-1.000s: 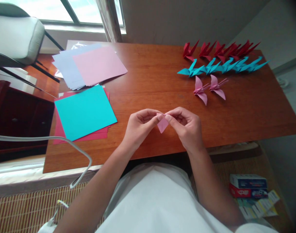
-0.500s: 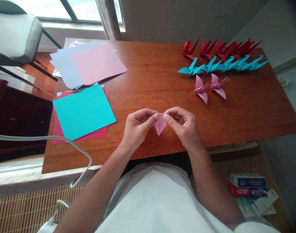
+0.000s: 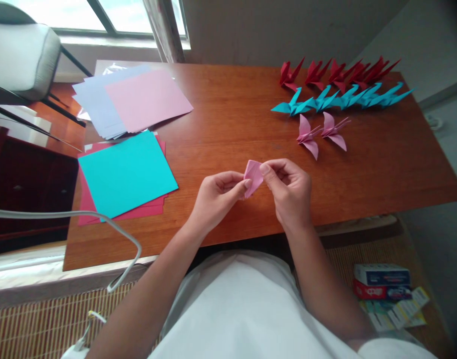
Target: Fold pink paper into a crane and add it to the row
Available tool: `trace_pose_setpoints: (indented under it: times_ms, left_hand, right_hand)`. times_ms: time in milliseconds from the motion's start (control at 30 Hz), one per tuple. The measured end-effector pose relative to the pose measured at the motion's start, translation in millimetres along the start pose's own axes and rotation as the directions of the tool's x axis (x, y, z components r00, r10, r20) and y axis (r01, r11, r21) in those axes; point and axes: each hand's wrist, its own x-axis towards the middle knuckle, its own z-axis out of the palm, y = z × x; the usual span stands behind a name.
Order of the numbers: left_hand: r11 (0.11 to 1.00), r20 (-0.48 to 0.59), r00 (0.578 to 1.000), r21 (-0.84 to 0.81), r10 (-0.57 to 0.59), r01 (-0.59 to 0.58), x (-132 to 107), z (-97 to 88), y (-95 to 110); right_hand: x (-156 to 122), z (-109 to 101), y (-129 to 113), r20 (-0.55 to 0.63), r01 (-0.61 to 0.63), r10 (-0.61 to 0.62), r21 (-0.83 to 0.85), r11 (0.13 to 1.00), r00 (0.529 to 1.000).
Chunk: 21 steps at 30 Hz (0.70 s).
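Over wooden table, left hand and right hand both pinching folded pink paper.

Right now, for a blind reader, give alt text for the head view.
The left hand and right hand pinch a folded pink paper above a wooden table. Red cranes, teal cranes and pink cranes line its far right; paper sheets lie left.

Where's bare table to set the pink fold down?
Bare table between pink sheets and crane rows, and right of the right hand holding the pink fold, nearer than the pink cranes. Crowded: paper stacks at left, crane rows far right.
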Motion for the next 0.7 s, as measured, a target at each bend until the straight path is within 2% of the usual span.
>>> trace_pose_setpoints:
  times_ms: [133,333,533,700]
  left_hand:
    - [1.000,0.014,1.000,-0.004,0.003,-0.003,-0.3,-0.7,-1.4]
    - [0.999,-0.020,0.999,-0.038,0.032,-0.033,1.6,-0.3,-2.1]
    - [0.998,0.023,1.000,-0.064,0.005,-0.003,0.3,1.4,2.9]
    - [0.999,-0.021,0.999,-0.033,0.026,-0.027,0.3,1.3,3.2]
  right_hand:
    - [1.6,1.4,0.9,-0.019,-0.007,0.007,-0.003,1.000,1.000]
    - [-0.9,-1.7,0.9,0.102,-0.062,0.057,0.049,0.997,0.993]
    - [-3.3,-0.9,3.1,0.041,-0.020,0.020,0.008,1.000,0.999]
    - [-3.8,1.5,-0.7,0.096,-0.080,0.076,0.037,0.996,0.992]
